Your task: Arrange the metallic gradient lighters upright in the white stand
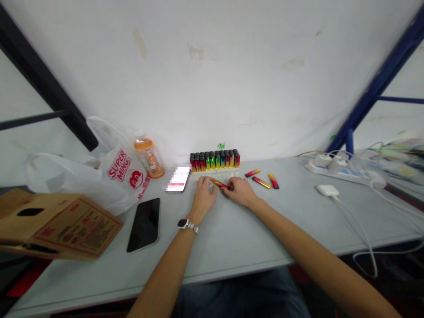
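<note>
Between my two hands lies a red-and-yellow lighter (220,183), tilted, its black end toward the right. My left hand (204,194), with a watch on its wrist, has its fingertips closed on the yellow end. The fingers of my right hand (241,191) pinch the other end and partly cover it. Just behind my hands, against the wall, several upright lighters (215,161) stand in tight rows in a pale tray (216,170), black tops up, in red, yellow, green and blue. Three loose lighters, one of them a red-and-gold lighter (261,182), lie to the right of my right hand.
A lit phone (178,179) lies left of the tray, and a dark tablet (144,225) nearer me. Farther left are an orange bottle (149,159), a white plastic bag (115,176) and a cardboard box (76,227). A white charger (327,190) and power strip (344,171) lie right.
</note>
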Demonstrator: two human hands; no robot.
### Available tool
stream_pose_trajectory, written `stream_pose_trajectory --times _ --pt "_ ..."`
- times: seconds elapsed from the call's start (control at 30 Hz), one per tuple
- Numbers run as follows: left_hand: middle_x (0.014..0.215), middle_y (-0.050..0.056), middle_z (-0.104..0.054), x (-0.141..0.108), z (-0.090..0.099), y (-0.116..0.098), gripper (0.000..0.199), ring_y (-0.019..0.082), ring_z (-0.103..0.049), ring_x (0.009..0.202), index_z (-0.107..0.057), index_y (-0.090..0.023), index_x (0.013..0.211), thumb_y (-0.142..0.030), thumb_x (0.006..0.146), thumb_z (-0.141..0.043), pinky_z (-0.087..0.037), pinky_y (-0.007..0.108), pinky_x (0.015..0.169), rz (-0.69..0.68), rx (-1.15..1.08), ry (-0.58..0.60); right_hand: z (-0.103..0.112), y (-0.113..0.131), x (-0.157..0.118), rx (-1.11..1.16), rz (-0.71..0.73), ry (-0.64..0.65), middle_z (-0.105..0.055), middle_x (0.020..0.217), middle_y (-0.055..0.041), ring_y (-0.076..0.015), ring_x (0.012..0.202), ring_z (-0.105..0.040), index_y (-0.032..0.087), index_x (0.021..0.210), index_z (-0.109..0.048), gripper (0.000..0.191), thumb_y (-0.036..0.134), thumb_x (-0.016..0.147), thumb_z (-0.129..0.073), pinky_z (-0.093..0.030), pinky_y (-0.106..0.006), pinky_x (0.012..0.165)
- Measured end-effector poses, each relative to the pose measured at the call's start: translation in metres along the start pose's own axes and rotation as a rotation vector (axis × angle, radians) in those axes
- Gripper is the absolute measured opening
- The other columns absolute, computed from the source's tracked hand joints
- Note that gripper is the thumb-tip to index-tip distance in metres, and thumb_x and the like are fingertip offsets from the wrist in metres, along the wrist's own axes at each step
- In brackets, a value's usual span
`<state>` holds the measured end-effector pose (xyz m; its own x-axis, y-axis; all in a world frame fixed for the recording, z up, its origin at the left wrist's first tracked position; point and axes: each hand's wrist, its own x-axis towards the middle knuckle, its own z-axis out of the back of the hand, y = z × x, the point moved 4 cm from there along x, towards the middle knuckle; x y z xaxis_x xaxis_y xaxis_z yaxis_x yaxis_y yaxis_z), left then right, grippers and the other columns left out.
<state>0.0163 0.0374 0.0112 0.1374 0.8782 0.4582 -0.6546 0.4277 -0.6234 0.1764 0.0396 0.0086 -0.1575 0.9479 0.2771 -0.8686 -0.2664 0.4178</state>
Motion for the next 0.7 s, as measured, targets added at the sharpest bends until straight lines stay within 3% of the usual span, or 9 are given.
stream_pose_trajectory --times 0.13,0.3,0.4,0.5,0.6,0.7 --pt "0.105 0.008 -0.057 0.001 0.0 0.001 0.014 0.019 -0.06 0.096 -0.061 -0.018 0.099 -0.018 0.088 -0.051 -0.051 0.037 0.089 0.019 -0.029 -0.028 0.002 -0.008 -0.003 0.257 -0.006 -0.03 -0.063 0.067 -0.0011 -0.0142 0.062 -0.053 0.017 0.079 -0.062 0.031 0.047 0.086 -0.062 -0.033 -0.026 0.059" --pt "0.102 0.006 -0.06 0.003 -0.001 0.007 0.013 0.017 -0.062 0.087 -0.061 -0.018 0.097 -0.018 0.087 -0.053 -0.052 0.034 0.084 0.039 -0.091 -0.058 0.013 -0.006 0.0 0.381 0.097 -0.196 -0.066 0.073 -0.0021 -0.0142 0.066 -0.053 0.017 0.078 -0.067 0.03 0.038 0.093 -0.053 -0.038 -0.026 0.065" --pt "0.102 0.006 -0.062 0.0 -0.003 0.004 0.018 0.017 -0.062 0.088 -0.061 -0.018 0.101 -0.014 0.086 -0.051 -0.051 0.035 0.086 0.017 -0.058 0.018 0.014 -0.005 0.0 0.356 0.088 -0.194 -0.07 0.081 -0.0033 -0.015 0.071 -0.056 0.018 0.085 -0.071 0.025 0.035 0.092 -0.054 -0.04 -0.027 0.069" --pt "0.108 0.008 -0.062 -0.003 -0.006 -0.004 0.027 0.021 -0.061 0.097 -0.06 -0.018 0.11 -0.012 0.084 -0.054 -0.048 0.039 0.092 -0.039 0.114 0.114 0.008 -0.009 -0.001 0.23 -0.015 -0.127 -0.069 0.086 -0.0055 -0.0172 0.078 -0.059 0.017 0.088 -0.069 0.019 0.033 0.086 -0.06 -0.042 -0.029 0.074" --pt "0.115 0.01 -0.061 -0.001 -0.01 -0.012 0.032 0.026 -0.056 0.108 -0.058 -0.02 0.119 -0.022 0.087 -0.057 -0.045 0.042 0.095 -0.085 0.321 0.146 0.005 -0.013 -0.002 0.08 -0.119 -0.124 -0.066 0.099 -0.0094 -0.0221 0.092 -0.059 0.017 0.103 -0.067 0.029 0.036 0.082 -0.064 -0.041 -0.034 0.083" --pt "0.112 0.012 -0.06 0.008 -0.019 -0.018 0.029 0.028 -0.054 0.108 -0.06 -0.019 0.115 -0.034 0.09 -0.057 -0.045 0.042 0.092 -0.089 0.449 0.151 0.002 -0.013 0.0 0.024 -0.151 -0.105 -0.065 0.107 -0.0122 -0.0252 0.101 -0.059 0.017 0.112 -0.066 0.036 0.039 0.084 -0.061 -0.039 -0.039 0.09"
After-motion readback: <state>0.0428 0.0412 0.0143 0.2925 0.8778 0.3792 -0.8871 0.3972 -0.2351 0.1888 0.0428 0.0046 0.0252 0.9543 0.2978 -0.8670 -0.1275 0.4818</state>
